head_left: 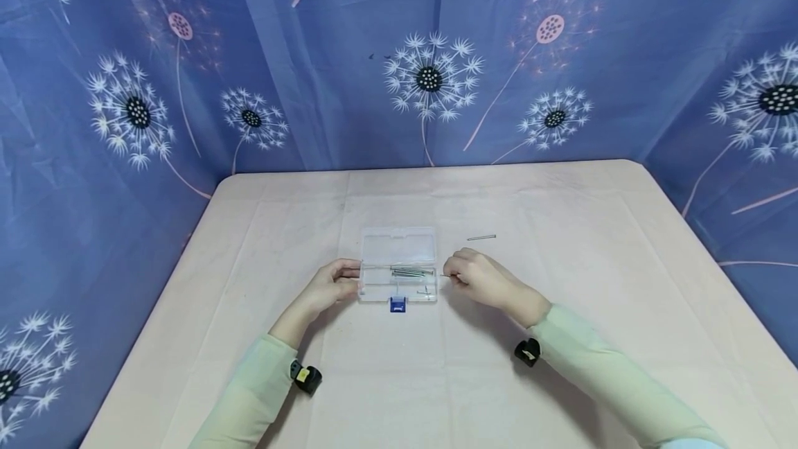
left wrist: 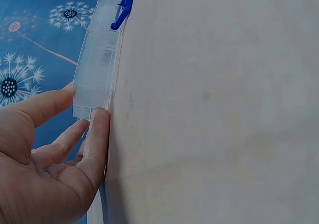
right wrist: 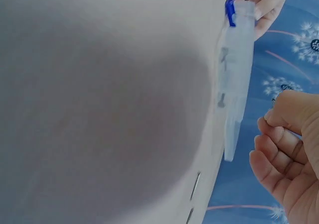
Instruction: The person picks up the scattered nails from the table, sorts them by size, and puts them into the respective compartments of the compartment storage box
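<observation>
A clear plastic box [head_left: 397,289] with its lid raised at the back and a blue latch [head_left: 397,305] stands on the table. Long nails [head_left: 408,272] lie in its back compartment, and a few short screws or nails [head_left: 427,292] in the front one. My left hand [head_left: 333,283] holds the box by its left end; in the left wrist view the thumb is at the upper edge and the fingers lower down. Just off the right end, my right hand [head_left: 476,276] pinches a thin nail [head_left: 445,276] between thumb and forefinger, most of it hidden by the fingers.
Behind my right hand a loose nail [head_left: 482,237] lies on the pale cloth-covered table [head_left: 561,213]. In the right wrist view, thin metal pieces [right wrist: 195,185] lie on the cloth. Blue dandelion-print curtains [head_left: 343,89] hang at the back and both sides.
</observation>
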